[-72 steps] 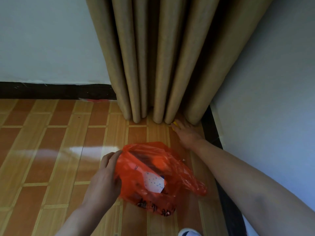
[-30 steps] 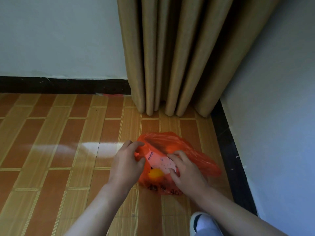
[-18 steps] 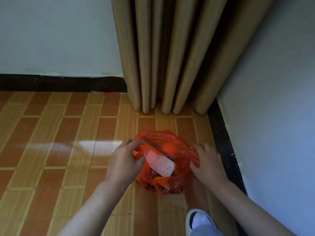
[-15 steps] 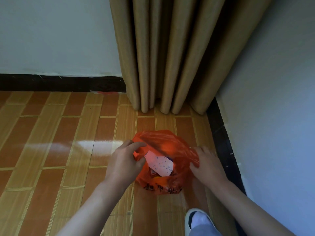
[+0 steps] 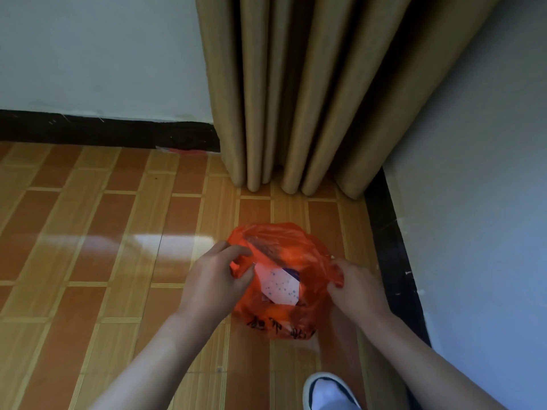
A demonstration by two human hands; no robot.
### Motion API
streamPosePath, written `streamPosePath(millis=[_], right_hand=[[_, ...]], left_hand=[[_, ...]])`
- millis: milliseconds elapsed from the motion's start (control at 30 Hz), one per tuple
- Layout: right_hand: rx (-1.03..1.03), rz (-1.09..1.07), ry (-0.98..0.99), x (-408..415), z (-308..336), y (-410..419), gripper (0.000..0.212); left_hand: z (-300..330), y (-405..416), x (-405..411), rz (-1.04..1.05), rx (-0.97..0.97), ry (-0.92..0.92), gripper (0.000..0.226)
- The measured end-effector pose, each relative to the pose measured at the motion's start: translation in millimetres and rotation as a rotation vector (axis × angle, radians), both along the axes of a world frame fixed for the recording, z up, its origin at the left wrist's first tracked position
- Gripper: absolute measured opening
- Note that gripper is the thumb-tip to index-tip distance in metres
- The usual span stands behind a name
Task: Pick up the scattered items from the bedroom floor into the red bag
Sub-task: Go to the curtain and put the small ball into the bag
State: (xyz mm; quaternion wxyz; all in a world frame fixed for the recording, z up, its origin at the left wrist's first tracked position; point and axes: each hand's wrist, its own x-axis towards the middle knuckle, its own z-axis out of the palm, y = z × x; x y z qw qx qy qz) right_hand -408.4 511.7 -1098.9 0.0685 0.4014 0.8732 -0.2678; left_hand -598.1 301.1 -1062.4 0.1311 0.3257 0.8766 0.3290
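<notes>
Right hand (image 5: 356, 287) shifted from floor by curtain to thin red plastic bag (image 5: 281, 291) rim; left hand (image 5: 214, 281) pinches opposite rim, dotted white paper (image 5: 279, 287) between hands.

Only one view reaches you: the head-worn wide-angle camera, looking forward and steeply down into a room corner. It sits close above your left hand (image 5: 211, 279) and right hand (image 5: 356, 287), both on the red bag (image 5: 284, 318) at lower centre. The curtain (image 5: 310, 93) fills the upper frame, the tiled floor (image 5: 88, 247) spreads left; no second view overlaps
</notes>
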Motion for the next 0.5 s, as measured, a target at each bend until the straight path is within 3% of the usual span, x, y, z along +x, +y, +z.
streamPosePath(millis=[300, 500], right_hand=[[-0.218, -0.165, 0.265, -19, 36, -11, 0.031], [-0.317, -0.270, 0.345, -10, 84, -34, 0.025]], left_hand=[[7, 21, 11, 0.150, -0.007, -0.136, 0.029], [61, 4, 30, 0.204, -0.055, -0.181, 0.029]])
